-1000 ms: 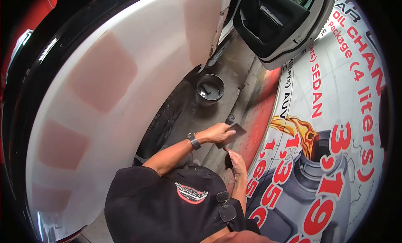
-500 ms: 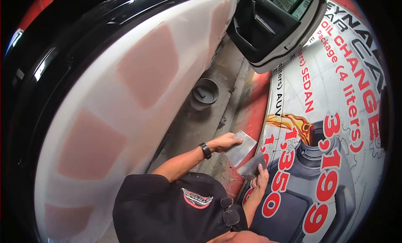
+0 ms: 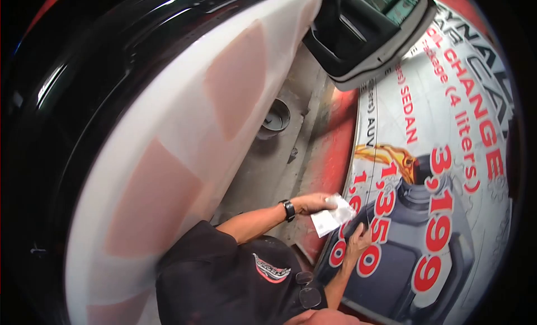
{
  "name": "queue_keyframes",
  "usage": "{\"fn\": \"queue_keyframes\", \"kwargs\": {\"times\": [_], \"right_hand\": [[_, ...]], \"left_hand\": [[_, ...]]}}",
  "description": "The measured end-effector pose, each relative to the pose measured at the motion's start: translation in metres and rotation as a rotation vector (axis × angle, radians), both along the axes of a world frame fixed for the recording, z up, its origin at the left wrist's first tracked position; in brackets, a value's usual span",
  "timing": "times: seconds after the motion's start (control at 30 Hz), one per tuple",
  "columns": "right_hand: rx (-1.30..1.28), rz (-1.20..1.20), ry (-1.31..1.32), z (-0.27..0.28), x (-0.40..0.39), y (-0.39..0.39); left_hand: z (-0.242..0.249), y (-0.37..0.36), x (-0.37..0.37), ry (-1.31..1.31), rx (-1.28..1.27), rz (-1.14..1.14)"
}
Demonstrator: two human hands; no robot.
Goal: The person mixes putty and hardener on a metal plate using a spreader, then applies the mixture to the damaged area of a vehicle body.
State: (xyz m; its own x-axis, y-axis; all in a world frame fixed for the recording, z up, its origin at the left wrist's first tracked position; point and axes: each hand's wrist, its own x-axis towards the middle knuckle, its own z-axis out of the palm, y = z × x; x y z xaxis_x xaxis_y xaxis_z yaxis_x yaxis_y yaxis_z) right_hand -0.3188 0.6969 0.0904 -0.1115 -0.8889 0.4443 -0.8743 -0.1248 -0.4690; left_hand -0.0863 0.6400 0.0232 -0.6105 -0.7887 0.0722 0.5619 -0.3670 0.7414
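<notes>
My left hand (image 3: 314,203), with a black watch on its wrist, grips a folded whitish sheet of sandpaper (image 3: 334,214) that catches the light. Close to the right of that sheet is my right hand (image 3: 358,244), thumb and fingers bent together. Whatever it pinches is hard to separate from the dark print behind. Both hands are in front of my body, over the floor edge and the banner.
To the left stretches a whitish car panel (image 3: 187,132) with reddish-brown patches. A bucket (image 3: 276,117) stands on the floor beyond my left arm. An open car door (image 3: 358,39) is farther off. A printed oil-change banner (image 3: 411,132) fills the right side.
The light sheet now shows a fold and has moved slightly right and down with my left hand. My right hand has drawn apart from it; the dark sheet no longer shows clearly. The view has shifted.
</notes>
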Motion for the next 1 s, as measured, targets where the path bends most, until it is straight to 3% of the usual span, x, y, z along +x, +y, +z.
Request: {"fn": "queue_keyframes", "kwargs": {"times": [0.07, 0.13, 0.17, 0.23, 0.3, 0.4, 0.43, 0.5, 0.57, 0.67, 0.7, 0.73, 0.77, 0.8, 0.87, 1.0], "right_hand": [[0.112, 0.078, -0.115, 0.032, 0.057, 0.013], [0.180, 0.120, -0.238, 0.024, 0.091, 0.011], [0.007, 0.226, -0.230, 0.017, 0.109, 0.011], [-0.030, 0.302, -0.178, 0.012, 0.133, 0.027], [-0.083, 0.406, -0.163, 0.013, 0.143, 0.029], [-0.150, 0.184, -0.208, 0.001, 0.122, -0.015], [0.061, 0.155, -0.393, -0.001, 0.114, -0.021], [0.013, 0.325, -0.281, 0.000, 0.123, 0.001], [-0.080, 0.462, -0.221, 0.008, 0.142, 0.022], [-0.209, 0.325, -0.321, -0.003, 0.122, -0.029], [-0.004, 0.119, -0.428, 0.008, 0.114, -0.042], [-0.024, 0.062, -0.401, -0.003, 0.093, -0.061], [-0.043, -0.003, -0.370, -0.013, 0.073, -0.075], [-0.084, 0.045, -0.381, -0.005, 0.064, -0.079], [-0.159, 0.139, -0.394, 0.030, 0.044, -0.071], [0.063, 0.417, -0.324, 0.041, 0.031, -0.053]], "left_hand": [[0.012, -0.007, 0.008, 0.058, 0.262, -0.014], [0.013, -0.014, -0.005, 0.120, 0.259, 0.028], [0.011, -0.015, -0.013, 0.152, 0.264, 0.052], [0.008, -0.027, -0.011, 0.173, 0.224, 0.170], [0.008, -0.023, -0.009, 0.082, 0.094, 0.420], [0.013, 0.012, -0.019, -0.053, 0.021, 0.387], [0.008, 0.009, -0.018, -0.073, 0.024, 0.409], [0.011, -0.003, 0.001, -0.048, 0.098, 0.361], [0.020, -0.022, 0.009, -0.002, 0.108, 0.462], [0.002, -0.026, 0.003, -0.278, 0.045, 0.230], [0.008, -0.016, -0.011, -0.263, -0.026, 0.282], [0.010, -0.014, -0.010, -0.395, -0.136, 0.244], [0.004, -0.013, -0.007, -0.676, -0.398, 0.376], [-0.003, -0.010, -0.006, -0.942, -0.671, 0.493], [0.029, -0.013, 0.002, -0.920, -0.921, 0.507], [0.052, -0.022, 0.001, -1.021, -0.936, 0.548]]}}
